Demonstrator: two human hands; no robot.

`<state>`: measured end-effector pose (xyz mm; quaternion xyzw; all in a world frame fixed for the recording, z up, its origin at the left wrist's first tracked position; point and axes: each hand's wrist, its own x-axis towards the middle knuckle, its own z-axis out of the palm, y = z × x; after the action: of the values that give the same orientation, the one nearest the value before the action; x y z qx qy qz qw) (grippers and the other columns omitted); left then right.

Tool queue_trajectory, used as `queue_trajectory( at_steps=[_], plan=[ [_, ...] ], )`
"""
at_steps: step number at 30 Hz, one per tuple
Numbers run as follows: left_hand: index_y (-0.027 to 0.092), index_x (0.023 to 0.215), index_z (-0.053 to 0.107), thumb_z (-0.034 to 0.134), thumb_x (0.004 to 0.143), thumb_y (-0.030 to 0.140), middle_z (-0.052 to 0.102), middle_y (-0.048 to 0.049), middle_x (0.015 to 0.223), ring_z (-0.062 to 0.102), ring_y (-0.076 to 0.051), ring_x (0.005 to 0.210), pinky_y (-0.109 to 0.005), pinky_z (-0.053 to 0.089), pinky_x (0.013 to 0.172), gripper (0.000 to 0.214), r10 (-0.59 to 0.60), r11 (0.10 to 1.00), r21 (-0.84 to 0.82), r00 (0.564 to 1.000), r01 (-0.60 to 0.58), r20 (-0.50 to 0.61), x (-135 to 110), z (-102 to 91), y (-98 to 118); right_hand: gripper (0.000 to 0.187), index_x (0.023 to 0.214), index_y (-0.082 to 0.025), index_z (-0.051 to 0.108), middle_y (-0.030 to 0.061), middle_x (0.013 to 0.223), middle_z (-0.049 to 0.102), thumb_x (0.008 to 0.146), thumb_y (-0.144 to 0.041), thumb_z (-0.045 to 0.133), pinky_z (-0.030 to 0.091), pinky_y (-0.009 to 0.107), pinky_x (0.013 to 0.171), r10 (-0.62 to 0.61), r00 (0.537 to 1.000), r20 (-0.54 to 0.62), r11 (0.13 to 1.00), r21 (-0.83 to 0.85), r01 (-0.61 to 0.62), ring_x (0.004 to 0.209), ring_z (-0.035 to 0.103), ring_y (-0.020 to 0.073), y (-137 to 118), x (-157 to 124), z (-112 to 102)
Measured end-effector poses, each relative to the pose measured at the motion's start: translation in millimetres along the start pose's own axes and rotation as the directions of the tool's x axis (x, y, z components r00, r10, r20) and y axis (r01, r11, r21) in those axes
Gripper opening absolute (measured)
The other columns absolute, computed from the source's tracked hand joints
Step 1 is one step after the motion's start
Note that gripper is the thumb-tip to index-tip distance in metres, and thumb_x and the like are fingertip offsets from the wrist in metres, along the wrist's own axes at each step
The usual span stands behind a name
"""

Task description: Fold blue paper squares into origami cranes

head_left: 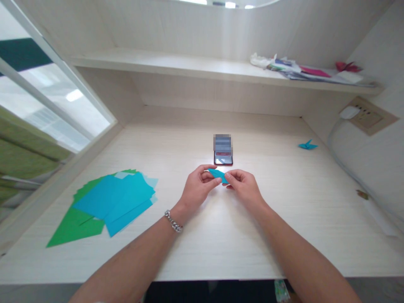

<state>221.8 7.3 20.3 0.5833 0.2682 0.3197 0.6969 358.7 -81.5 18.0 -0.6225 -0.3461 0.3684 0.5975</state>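
Observation:
Between both hands, just above the desk, is a small piece of folded blue paper (217, 174), narrow and pointed at its left end. My left hand (201, 185) pinches its left part, thumb in front and fingers behind. At its right end my right hand (243, 184) grips it between thumb and fingertips, which hide that corner. Right beyond the hands lies a phone (223, 160) with its screen lit and partly blurred out. A finished-looking blue folded paper crane (307, 145) sits far off at the right of the desk.
Blue paper sheets (126, 200) lie over green sheets (74, 225) on the desk's left. A shelf (176, 63) spans the back, with papers and a red folded flower (348, 66) on it. A white plug and cable (350, 112) run from the right wall socket.

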Motion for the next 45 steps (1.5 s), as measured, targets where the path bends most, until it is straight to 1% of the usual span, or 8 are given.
queue_trajectory(
  at_steps=[6,11,15,20,24,27,35,45],
  plan=[
    [0.014,0.111,0.058,0.072,0.071,0.023,0.069,-0.0064,0.087,0.067,-0.017,0.076,-0.03,0.055,0.071,0.043,0.061,0.996,0.069,0.998,-0.061,0.002,-1,-0.7,0,0.022,0.078,-0.016,0.068,0.0043,0.078,0.069,0.073,-0.038,0.066,0.048,0.029,0.068,-0.045,0.989,0.141,0.982,-0.177,0.07,0.071,0.062,0.017,-1,0,-2],
    [0.015,0.116,0.057,0.07,0.074,0.022,0.069,-0.0069,0.086,0.067,-0.017,0.081,-0.029,0.055,0.074,0.044,0.079,0.995,0.062,0.994,-0.083,0.07,-4,3.5,1,0.023,0.073,-0.016,0.065,0.0016,0.066,0.065,0.071,-0.039,0.068,0.044,0.025,0.056,-0.031,0.995,0.093,0.995,-0.092,0.04,0.058,0.057,0.0133,-5,0,-1],
    [0.014,0.104,0.061,0.074,0.07,0.023,0.07,-0.0066,0.086,0.067,-0.018,0.079,-0.03,0.055,0.073,0.038,0.054,0.997,0.054,0.995,-0.059,0.081,-6,6.0,1,0.024,0.071,-0.016,0.065,0.0003,0.059,0.062,0.07,-0.039,0.07,0.044,0.025,0.053,-0.023,1.0,0.0,0.998,0.064,0.023,0.054,0.055,0.0125,-7,-4,4],
    [0.013,0.091,0.065,0.073,0.071,0.025,0.07,-0.0056,0.077,0.066,-0.016,0.071,-0.029,0.054,0.069,0.024,0.0,0.996,0.085,0.998,-0.006,0.069,-6,3.0,3,0.025,0.074,-0.016,0.065,0.0033,0.07,0.068,0.067,-0.039,0.073,0.048,0.026,0.058,0.063,0.996,0.065,0.994,0.081,-0.068,0.064,0.062,0.0152,-7,-3,1],
    [0.013,0.086,0.068,0.068,0.075,0.027,0.068,-0.0048,0.072,0.064,-0.015,0.064,-0.027,0.053,0.063,0.018,-0.049,0.981,0.19,0.993,0.028,0.108,-4,-0.4,6,0.035,0.095,-0.018,0.065,0.0051,0.087,0.07,0.065,-0.034,0.075,0.05,0.028,0.066,-0.034,0.997,0.065,0.999,0.035,0.032,0.076,0.065,0.0176,-8,0,-7],
    [0.014,0.083,0.07,0.067,0.076,0.029,0.068,-0.0052,0.072,0.064,-0.015,0.065,-0.027,0.052,0.063,0.017,-0.017,0.964,0.267,0.992,-0.018,0.129,-4,-1.7,6,0.025,0.089,-0.017,0.067,0.0057,0.083,0.07,0.068,-0.031,0.072,0.05,0.03,0.069,-0.101,0.993,0.053,0.992,-0.077,0.105,0.074,0.064,0.0179,-7,0,-8],
    [0.013,0.088,0.071,0.07,0.073,0.031,0.071,-0.008,0.079,0.067,-0.019,0.071,-0.031,0.056,0.068,0.024,0.034,0.975,0.22,0.999,-0.042,0.042,-5,-1.0,6,0.015,0.077,-0.017,0.067,0.0044,0.075,0.07,0.072,-0.031,0.069,0.049,0.028,0.064,-0.152,0.987,0.045,0.97,-0.184,0.158,0.071,0.064,0.018,-9,-5,-4],
    [0.014,0.094,0.07,0.073,0.071,0.031,0.074,-0.0077,0.085,0.07,-0.019,0.066,-0.032,0.059,0.066,0.029,0.081,0.988,0.139,0.996,-0.074,-0.044,-7,2.7,8,0.022,0.088,-0.02,0.075,0.0048,0.078,0.073,0.068,-0.028,0.071,0.051,0.031,0.062,-0.117,0.993,-0.001,0.993,-0.02,0.117,0.067,0.064,0.0185,-10,-6,1]
  ],
)
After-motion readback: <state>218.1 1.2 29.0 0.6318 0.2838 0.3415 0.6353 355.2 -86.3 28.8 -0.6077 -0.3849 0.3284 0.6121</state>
